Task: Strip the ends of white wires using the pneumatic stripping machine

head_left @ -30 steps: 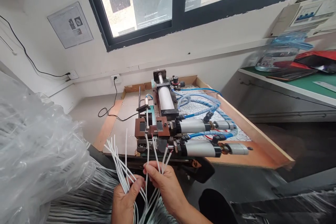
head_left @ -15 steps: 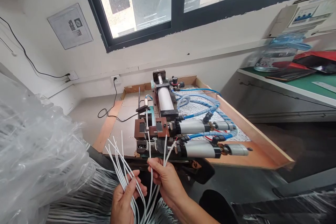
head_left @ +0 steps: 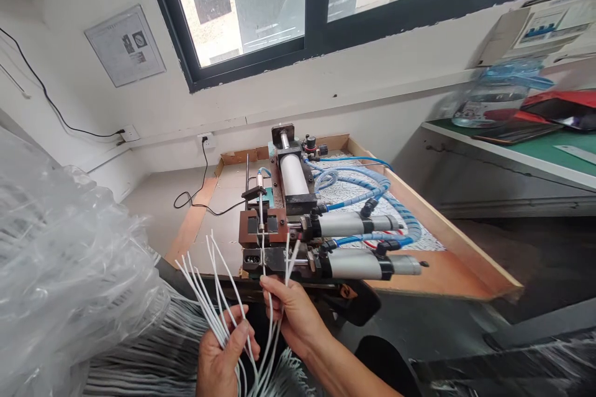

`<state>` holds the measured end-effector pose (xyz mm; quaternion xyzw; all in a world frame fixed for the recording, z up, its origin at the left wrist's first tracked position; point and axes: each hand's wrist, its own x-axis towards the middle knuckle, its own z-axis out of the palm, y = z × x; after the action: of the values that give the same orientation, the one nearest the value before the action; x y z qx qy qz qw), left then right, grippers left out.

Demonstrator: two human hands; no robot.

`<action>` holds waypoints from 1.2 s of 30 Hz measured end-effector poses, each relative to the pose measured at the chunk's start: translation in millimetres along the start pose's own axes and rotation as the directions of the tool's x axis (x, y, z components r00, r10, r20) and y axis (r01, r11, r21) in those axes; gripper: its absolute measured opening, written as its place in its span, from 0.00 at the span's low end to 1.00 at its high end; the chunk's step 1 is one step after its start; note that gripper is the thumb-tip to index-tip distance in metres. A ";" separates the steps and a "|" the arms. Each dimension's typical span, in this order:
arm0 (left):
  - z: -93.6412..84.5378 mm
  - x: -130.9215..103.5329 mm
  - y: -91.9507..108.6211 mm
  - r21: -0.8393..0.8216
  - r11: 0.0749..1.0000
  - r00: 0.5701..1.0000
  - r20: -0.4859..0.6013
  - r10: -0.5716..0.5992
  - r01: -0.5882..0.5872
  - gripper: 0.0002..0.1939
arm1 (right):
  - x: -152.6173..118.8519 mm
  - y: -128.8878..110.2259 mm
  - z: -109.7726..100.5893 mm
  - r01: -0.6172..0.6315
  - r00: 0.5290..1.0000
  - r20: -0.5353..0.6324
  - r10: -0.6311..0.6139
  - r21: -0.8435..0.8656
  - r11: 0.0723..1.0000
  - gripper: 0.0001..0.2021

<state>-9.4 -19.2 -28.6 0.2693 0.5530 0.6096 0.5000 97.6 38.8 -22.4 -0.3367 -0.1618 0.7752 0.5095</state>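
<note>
Wires (head_left: 205,309) fanned forward and leftward from the left hand (head_left: 228,350), which gripped them; the right hand (head_left: 295,313) pinched one strand (head_left: 263,255), its long axis pointing straight forward at the machine (head_left: 250,227), a rod (head_left: 261,208) just beyond its tip. Cylinders (head_left: 354,264) lay right, hoses (head_left: 358,185) behind, a bag (head_left: 88,267) at far left

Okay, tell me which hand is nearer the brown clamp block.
Right. The right hand is just below the brown clamp block, pinching a cable that reaches it; the left hand is lower and farther left.
</note>
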 end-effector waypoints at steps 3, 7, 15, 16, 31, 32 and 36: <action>-3.1 0.3 -3.5 0.038 0.999 0.999 0.037 0.002 -0.004 0.12 | -4.3 -1.1 1.2 -0.049 0.992 0.113 0.053 -0.037 0.998 0.12; -3.3 0.1 -4.8 0.114 0.991 0.990 0.127 0.057 -0.072 0.12 | -12.9 1.1 1.4 0.040 0.989 0.148 -0.014 -0.173 0.984 0.13; 0.0 -0.3 2.6 0.060 0.996 0.997 0.055 0.060 -0.063 0.21 | -17.9 9.0 -8.3 0.170 0.985 0.006 -0.173 -0.215 0.962 0.12; -0.2 -0.2 3.7 0.040 0.998 0.998 0.046 0.040 -0.041 0.20 | -17.5 8.8 -8.8 0.163 0.986 0.001 -0.167 -0.211 0.964 0.12; -4.6 1.9 -5.2 0.130 0.990 0.997 0.057 0.051 -0.058 0.15 | -12.0 4.4 0.9 -0.027 0.987 0.150 0.056 -0.190 0.981 0.14; -4.8 1.8 -5.8 0.134 0.989 0.996 0.072 0.049 -0.058 0.14 | -13.5 5.6 0.9 -0.007 0.988 0.147 0.041 -0.224 0.975 0.14; -3.6 1.3 -4.5 0.148 0.986 0.995 0.074 0.068 -0.078 0.14 | -17.5 10.0 -2.5 0.142 0.989 0.068 -0.128 -0.296 0.945 0.14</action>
<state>-11.6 -20.0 -34.0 0.3473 0.5696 0.5742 0.4745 96.9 18.5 -23.9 -0.3795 -0.3125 0.7129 0.5002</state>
